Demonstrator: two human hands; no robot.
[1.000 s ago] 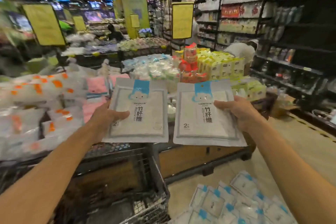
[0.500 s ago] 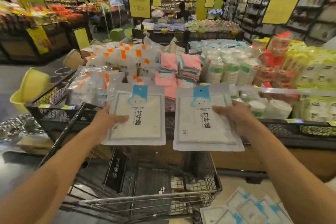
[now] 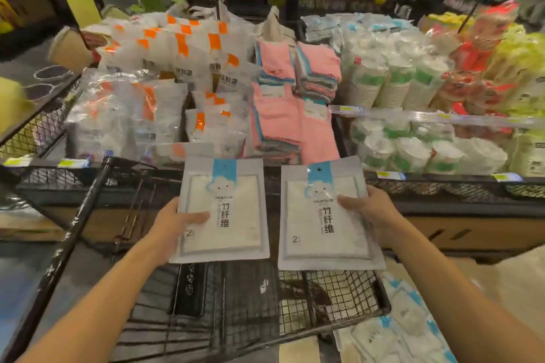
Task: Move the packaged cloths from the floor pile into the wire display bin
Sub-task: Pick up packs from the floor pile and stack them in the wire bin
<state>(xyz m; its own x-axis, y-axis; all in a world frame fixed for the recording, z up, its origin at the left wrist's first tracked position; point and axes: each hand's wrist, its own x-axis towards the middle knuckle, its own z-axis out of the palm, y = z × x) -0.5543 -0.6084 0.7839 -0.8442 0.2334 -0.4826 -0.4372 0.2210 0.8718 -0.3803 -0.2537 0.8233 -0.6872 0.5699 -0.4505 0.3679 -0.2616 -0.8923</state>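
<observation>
Left hand (image 3: 174, 222) pinches left cloth packet (image 3: 221, 211) | right hand (image 3: 370, 209) pinches right cloth packet (image 3: 327, 215) | both upright, side by side over wire display bin (image 3: 339, 289), directly below | floor pile (image 3: 392, 330) lower right

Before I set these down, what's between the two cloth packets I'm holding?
Nothing solid: in the head view a narrow gap separates the left white blue-tabbed cloth packet from the right one; through it shows the black wire display bin below.

Each hand's grip holds cloth pack: left hand (image 3: 169, 224), right hand (image 3: 373, 209).
</observation>
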